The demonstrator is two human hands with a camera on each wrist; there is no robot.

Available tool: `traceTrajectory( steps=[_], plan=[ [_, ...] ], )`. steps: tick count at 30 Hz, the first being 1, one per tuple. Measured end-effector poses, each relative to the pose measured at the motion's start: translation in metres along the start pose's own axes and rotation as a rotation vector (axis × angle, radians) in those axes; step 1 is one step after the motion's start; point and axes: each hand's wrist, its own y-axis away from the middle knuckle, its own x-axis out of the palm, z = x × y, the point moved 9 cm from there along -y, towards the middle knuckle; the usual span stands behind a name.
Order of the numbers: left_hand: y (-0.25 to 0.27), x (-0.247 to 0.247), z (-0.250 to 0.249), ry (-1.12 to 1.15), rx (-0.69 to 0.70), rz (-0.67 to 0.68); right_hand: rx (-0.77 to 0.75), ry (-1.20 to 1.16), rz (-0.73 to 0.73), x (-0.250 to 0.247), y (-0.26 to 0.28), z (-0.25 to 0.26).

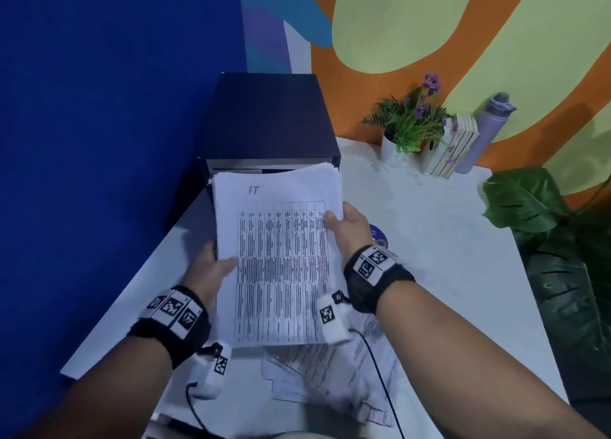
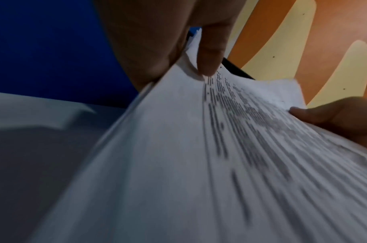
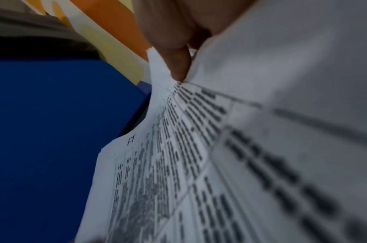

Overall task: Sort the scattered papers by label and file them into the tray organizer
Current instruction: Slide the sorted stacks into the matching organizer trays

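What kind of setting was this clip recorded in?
Probably a decorated office corner or staged desk: a white table against a brightly painted wall, a dark tray organizer, printed sheets marked "IT", plus a potted plant and water bottle.

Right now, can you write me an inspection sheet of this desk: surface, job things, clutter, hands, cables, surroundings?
Surface: white table, mostly bare at right.
Job things: stack marked "IT", held at the front of the black organizer; loose papers at the near edge.
Clutter: potted plant, books, bottle at the back; purple disc partly hidden.
Hands: left hand and right hand each grip one side of the stack.
Cables: black cable crosses the loose papers.
Surroundings: blue wall left, orange and yellow wall behind, large leaves right.
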Motion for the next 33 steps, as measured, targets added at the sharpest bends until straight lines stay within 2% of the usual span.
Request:
traceTrajectory(
  steps=[3,7,8,11,13,16,19,20,23,25,30,33],
  plan=[
    [0.011,-0.009,0.012,-0.096,-0.029,0.129,0.077,0.061,-0.018,0.009,-0.019,0.002],
    [0.04,-0.003,0.009,-0.067,-0.093,0.335,0.117,0.093,-0.034,0.009,-0.041,0.01],
    [0.042,-0.004,0.006,-0.068,-0.085,0.35,0.115,0.116,-0.034,0.011,-0.045,0.013],
    [0.03,-0.02,-0.009,-0.008,-0.039,0.224,0.076,0.183,0.037,0.02,-0.067,0.009],
    [0.016,-0.022,-0.019,0.085,-0.037,0.162,0.055,0.196,0.104,0.028,-0.058,0.015],
    [-0.006,-0.016,-0.04,0.152,-0.021,0.141,0.074,0.178,0.213,0.032,-0.029,0.019],
    [-0.032,-0.01,-0.066,0.159,0.016,0.134,0.125,0.034,0.27,0.031,-0.011,0.016],
    [-0.04,-0.008,-0.076,0.154,0.031,0.125,0.105,0.014,0.23,0.027,-0.014,0.017],
    [-0.062,0.0,-0.099,0.164,0.052,0.084,0.003,0.047,-0.007,0.014,-0.031,0.029],
    [-0.077,0.001,-0.107,0.178,0.065,0.023,-0.021,0.037,-0.093,0.015,-0.04,0.037],
    [-0.099,0.004,-0.11,0.288,0.024,-0.093,-0.037,-0.126,-0.107,0.036,-0.055,0.042],
    [-0.105,0.014,-0.112,0.36,-0.042,-0.095,-0.064,0.043,-0.11,0.04,-0.063,0.044]
  ],
)
